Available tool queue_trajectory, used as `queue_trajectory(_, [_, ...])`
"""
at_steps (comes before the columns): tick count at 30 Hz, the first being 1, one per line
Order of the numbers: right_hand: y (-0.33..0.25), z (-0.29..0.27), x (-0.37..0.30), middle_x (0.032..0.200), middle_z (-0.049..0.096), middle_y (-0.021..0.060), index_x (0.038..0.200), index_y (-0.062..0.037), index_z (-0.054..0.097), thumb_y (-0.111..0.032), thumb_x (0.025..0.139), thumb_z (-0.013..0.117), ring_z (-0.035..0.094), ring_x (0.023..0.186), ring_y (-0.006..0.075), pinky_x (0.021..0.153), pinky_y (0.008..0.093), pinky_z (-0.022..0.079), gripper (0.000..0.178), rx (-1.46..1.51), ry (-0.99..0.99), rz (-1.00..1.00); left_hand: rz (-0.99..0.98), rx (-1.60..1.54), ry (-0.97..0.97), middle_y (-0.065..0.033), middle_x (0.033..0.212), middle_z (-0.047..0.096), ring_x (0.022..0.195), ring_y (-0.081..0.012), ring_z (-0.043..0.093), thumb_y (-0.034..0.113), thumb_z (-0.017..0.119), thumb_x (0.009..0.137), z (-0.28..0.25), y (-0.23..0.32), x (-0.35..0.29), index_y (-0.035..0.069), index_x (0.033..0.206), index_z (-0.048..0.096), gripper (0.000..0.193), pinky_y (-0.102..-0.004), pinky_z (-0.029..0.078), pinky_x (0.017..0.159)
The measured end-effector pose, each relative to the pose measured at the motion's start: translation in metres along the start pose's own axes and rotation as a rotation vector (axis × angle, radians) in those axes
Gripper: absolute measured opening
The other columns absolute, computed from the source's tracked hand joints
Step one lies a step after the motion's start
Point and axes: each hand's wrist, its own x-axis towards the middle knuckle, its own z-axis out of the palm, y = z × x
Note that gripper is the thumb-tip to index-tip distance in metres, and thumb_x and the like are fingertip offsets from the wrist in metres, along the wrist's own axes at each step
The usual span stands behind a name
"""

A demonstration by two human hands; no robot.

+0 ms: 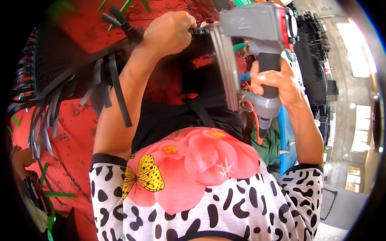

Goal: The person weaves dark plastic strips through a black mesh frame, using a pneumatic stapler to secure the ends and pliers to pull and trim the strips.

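Nail gun [269, 60], one of them, grey with a black handle, stands raised in front of the person's patterned shirt [209, 176]. The right grip [277, 82] is closed around its handle, fingers wrapped over the front. One orange hose [257, 118] curves beside the gun's lower end.

Left of the gun, the left grip [169, 34] is a tight fist on the rim of one black woven piece [52, 60]. The gun's nose lies just beside that fist; whether it touches the rim I cannot tell. The woven piece spreads left of the gun, too dark and blurred to say whether it is a basket or what its inside holds. Loose black strips [116, 90] hang from it, too many and overlapping to count.

Beneath, left of the gun, is a red sheet [76, 160] scattered with dark scraps and several green strips [60, 195]. One other person [24, 160] shows partly, far left of the gun. Right of it are one blue panel [287, 140], dark stacked pieces [311, 60] and, farthest off, three bright windows [362, 128].
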Motion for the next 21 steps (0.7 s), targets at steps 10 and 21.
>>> queue_trajectory(10, [0.078,-0.157,-0.084,0.073,0.055,0.0089,0.09,-0.0003,0.05,-0.01,0.083,0.056,0.053,0.058,0.0158,0.053,0.0292,0.045,0.013,0.167,0.55,0.003,0.108,0.007,0.006,-0.0162,0.083,0.065,0.078,-0.0271,0.063,0.015,0.061,0.074,0.005,-0.009,0.007,0.002,0.098,0.064,0.028,-0.0344,0.047,0.07])
queue_trajectory(21, [0.21,-0.253,-0.126,0.115,0.056,0.0256,0.119,0.0007,0.041,-0.026,0.073,0.063,0.053,0.111,0.0379,0.093,0.0429,0.043,0.057,-0.943,0.83,0.852,-0.308,-0.115,-0.203,-0.0026,0.07,0.054,0.065,-0.0076,0.046,0.015,0.059,0.085,-0.008,-0.008,0.02,-0.008,0.093,0.058,0.024,-0.025,0.038,0.059])
